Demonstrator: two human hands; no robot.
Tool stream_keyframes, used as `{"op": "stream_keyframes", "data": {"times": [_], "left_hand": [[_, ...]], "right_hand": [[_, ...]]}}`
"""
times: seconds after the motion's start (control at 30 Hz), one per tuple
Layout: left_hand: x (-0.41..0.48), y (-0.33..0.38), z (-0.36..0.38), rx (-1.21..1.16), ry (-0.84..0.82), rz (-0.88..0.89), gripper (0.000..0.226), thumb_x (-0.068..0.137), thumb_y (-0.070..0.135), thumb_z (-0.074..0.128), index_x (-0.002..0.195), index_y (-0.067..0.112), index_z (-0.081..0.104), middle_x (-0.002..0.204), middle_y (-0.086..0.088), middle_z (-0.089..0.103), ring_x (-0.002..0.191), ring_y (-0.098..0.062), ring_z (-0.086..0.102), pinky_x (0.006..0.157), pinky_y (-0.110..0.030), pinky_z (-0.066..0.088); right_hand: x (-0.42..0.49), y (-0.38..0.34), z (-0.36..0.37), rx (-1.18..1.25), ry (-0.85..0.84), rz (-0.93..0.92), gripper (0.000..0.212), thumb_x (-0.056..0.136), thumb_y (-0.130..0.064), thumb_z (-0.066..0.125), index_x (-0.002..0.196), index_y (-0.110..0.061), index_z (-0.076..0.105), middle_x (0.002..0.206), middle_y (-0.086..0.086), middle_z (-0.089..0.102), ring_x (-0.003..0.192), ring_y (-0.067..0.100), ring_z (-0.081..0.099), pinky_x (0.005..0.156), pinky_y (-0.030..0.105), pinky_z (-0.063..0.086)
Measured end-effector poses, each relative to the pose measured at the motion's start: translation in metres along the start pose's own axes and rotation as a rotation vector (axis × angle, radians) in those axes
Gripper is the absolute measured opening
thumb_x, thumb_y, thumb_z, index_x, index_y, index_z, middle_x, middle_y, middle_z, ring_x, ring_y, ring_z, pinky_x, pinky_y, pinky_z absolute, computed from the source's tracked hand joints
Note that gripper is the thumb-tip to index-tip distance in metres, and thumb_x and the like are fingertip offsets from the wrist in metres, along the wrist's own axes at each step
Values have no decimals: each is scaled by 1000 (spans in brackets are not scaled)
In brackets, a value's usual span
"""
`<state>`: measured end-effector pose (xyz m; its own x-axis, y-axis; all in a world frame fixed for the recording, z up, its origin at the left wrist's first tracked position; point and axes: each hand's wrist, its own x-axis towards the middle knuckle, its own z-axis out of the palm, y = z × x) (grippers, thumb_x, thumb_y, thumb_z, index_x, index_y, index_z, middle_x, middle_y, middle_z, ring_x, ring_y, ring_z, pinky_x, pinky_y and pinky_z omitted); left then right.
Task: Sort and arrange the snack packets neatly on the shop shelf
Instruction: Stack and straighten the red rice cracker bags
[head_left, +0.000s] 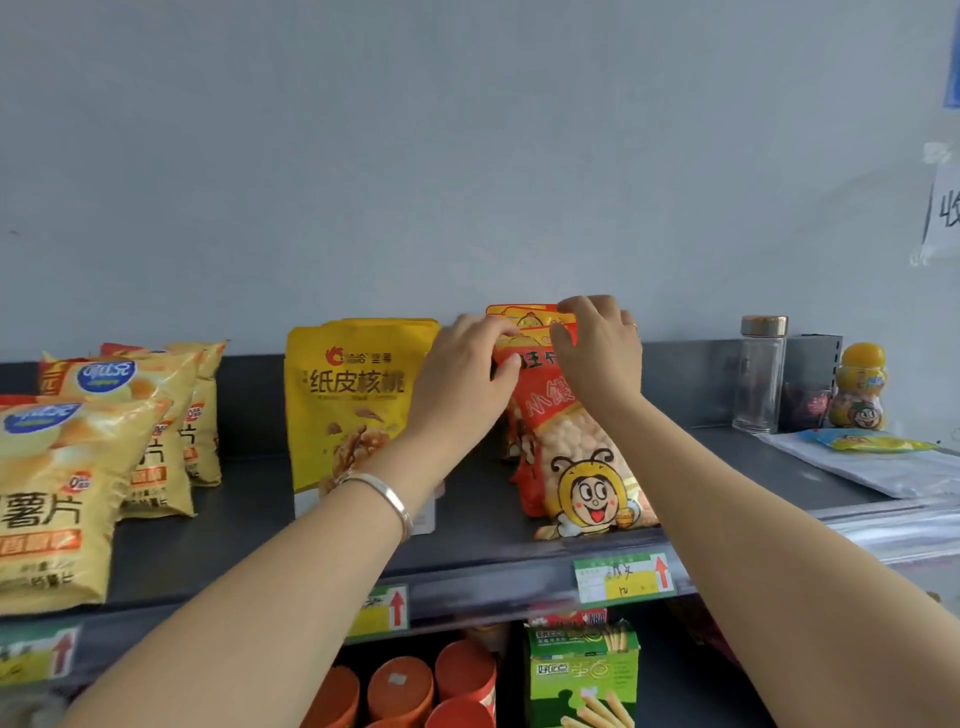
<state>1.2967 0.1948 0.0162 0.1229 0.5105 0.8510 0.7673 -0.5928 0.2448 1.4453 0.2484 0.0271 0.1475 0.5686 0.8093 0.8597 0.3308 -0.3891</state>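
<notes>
Both of your hands are on the row of red snack packets (566, 441) standing on the dark shelf (249, 525), just right of centre. Your left hand (462, 384) pinches the front packet's upper left edge, thumb and fingers closed on it. Your right hand (597, 353) curls over the top seams at 12 o'clock, fingers closed on them.

To square the row well, press the tops together and slide the bases back evenly, keeping them clear of the yellow walnut pouches (353, 405) at 9 o'clock.

The packets stand nearly upright, long axis running 6 to 12 o'clock, printed faces toward you, tops leaning slightly to 11 o'clock.
</notes>
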Motion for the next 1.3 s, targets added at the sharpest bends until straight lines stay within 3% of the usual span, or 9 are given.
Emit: {"op": "stream_keyframes", "data": {"times": [0.27, 0.47, 0.67, 0.87, 1.07, 1.3], "left_hand": [[-30, -60, -115, 136, 87, -15, 26, 93, 22, 54, 116, 14, 60, 116, -2, 59, 110, -19, 51, 87, -27, 40], [-73, -113, -193, 280, 58, -141, 25, 93, 23, 52, 115, 16, 61, 118, -2, 59, 112, -21, 50, 85, -27, 39], [-118, -163, -257, 355, 48, -254, 24, 93, 24, 53, 114, 17, 62, 122, 1, 57, 116, -18, 47, 88, -24, 34], [-154, -209, -299, 432, 58, -382, 25, 92, 25, 53, 116, 20, 60, 119, 1, 58, 113, -20, 49, 89, -35, 43], [-170, -255, -349, 577, 67, -474, 26, 93, 27, 53, 117, 20, 60, 120, -1, 58, 113, -21, 50, 90, -34, 43], [-182, -300, -406, 723, 109, -593, 25, 93, 29, 53, 115, 21, 60, 118, 0, 58, 112, -22, 50, 87, -37, 43]], "right_hand": [[-26, -126, 2, 51, 94, -230, 29, 95, -22, 50, 120, -16, 62, 127, 6, 55, 119, 32, 45, 90, 40, 40], [-69, -226, 34, 76, -6, -380, 28, 95, -23, 49, 120, -17, 62, 128, 5, 55, 120, 31, 45, 92, 40, 41], [-114, -300, 73, 154, -94, -483, 25, 90, -19, 54, 109, -13, 68, 116, 9, 61, 109, 35, 53, 82, 43, 45], [-135, -363, 106, 188, -241, -556, 30, 96, -25, 48, 122, -19, 61, 130, 2, 53, 122, 25, 44, 96, 37, 41], [-143, -426, 146, 288, -279, -649, 27, 94, -21, 49, 115, -15, 65, 124, 5, 56, 115, 32, 47, 90, 45, 45], [-146, -501, 187, 324, -396, -733, 33, 95, -25, 45, 123, -18, 59, 127, 6, 54, 117, 31, 45, 89, 40, 41]]}}
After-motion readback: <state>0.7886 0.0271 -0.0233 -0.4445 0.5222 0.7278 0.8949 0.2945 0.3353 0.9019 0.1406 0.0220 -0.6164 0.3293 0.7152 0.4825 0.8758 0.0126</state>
